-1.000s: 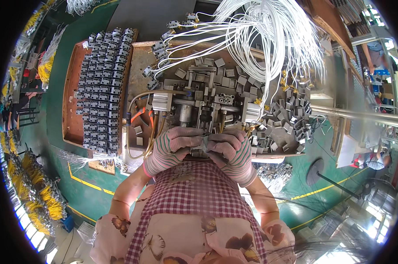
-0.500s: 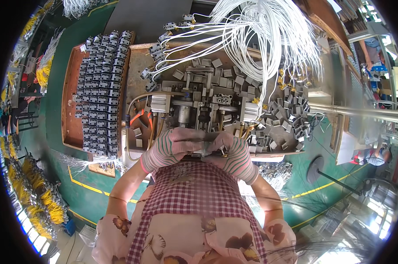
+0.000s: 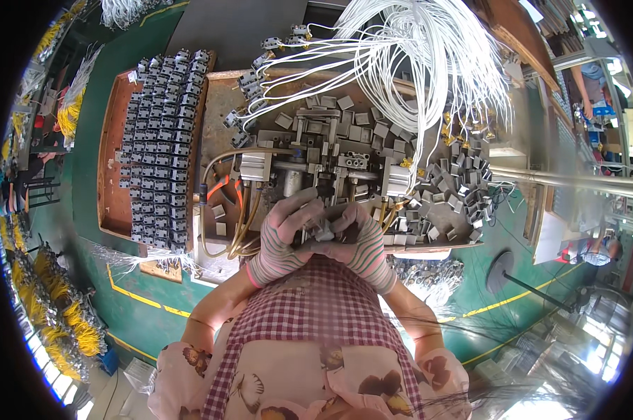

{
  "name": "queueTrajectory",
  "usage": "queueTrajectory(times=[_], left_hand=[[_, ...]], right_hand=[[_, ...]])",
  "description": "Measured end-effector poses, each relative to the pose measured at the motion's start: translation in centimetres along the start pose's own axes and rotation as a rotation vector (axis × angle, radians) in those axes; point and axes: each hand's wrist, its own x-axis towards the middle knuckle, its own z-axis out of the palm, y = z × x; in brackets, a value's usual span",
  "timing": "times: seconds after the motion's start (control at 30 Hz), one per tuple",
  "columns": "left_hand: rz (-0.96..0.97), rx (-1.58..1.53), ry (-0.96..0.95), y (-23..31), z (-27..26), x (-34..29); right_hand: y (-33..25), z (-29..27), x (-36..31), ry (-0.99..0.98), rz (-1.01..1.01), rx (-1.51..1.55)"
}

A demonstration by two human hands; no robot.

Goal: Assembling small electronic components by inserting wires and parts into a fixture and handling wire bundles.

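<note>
Both hands wear pale knitted gloves with pink and green stripes and meet in front of my apron. My left hand point(image 3: 286, 234) is closed, its fingers bent around a small grey metal part point(image 3: 323, 232). My right hand point(image 3: 362, 245) grips the same part from the other side, its thumb and fingers curled in. Fingers hide much of the part, so its full shape does not show. Just beyond the hands stands a metal bench fixture point(image 3: 323, 157) with cylinders and hoses on both sides.
A wooden tray point(image 3: 112, 175) at left holds rows of black-and-grey blocks. Loose grey metal housings point(image 3: 456, 182) lie heaped right of the fixture. A bundle of white cables point(image 3: 428, 56) spreads across the back. Orange-handled pliers point(image 3: 222, 183) lie left of the fixture.
My left hand has turned, its fingers now raised and pointing away from me. The grey metal part shows more between the hands. The fixture and trays stay put.
</note>
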Motion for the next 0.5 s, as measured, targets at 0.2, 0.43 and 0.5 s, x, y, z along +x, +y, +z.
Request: queueTrajectory(times=[0.2,0.43,0.5], left_hand=[[-0.011,0.074,-0.293,0.3,-1.6,2.5],[-0.324,-0.078,-0.307,0.2,-1.5,2.4],[-0.236,-0.065,-0.273,0.1,-1.5,2.2]], right_hand=[[-0.4,-1.7,0.2,-0.029,0.148,0.13],[0.2,-1.3,0.3,0.035,0.133,0.153],[1.2,-1.5,0.1,0.064,0.081,0.173]])
